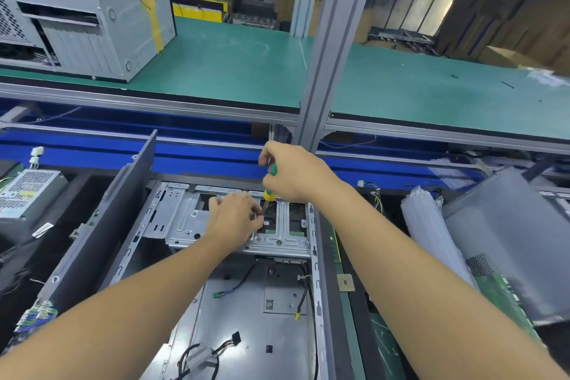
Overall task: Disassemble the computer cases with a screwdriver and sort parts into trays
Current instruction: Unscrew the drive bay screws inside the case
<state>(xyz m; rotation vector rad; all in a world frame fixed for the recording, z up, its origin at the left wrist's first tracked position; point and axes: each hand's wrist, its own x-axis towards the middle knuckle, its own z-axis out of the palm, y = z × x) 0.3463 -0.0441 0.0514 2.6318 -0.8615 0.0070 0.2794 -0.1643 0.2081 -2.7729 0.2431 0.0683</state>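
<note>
An open computer case point(222, 302) lies flat in front of me, its silver drive cage point(185, 225) across the far end. My right hand point(293, 173) grips a green and yellow screwdriver point(269, 187) held upright, its tip down in an opening of the cage. My left hand point(237, 219) rests on the cage right beside the shaft, fingers curled at the tip. I cannot tell whether it pinches a screw. Loose cables point(209, 355) lie on the case floor.
A dark side panel point(117, 213) leans along the case's left edge. A power supply point(27, 194) sits at the left. Another grey case point(505, 244) and a plastic-wrapped bundle point(428, 234) stand at the right. On the green shelf point(234, 62) above stands a closed case point(80, 18).
</note>
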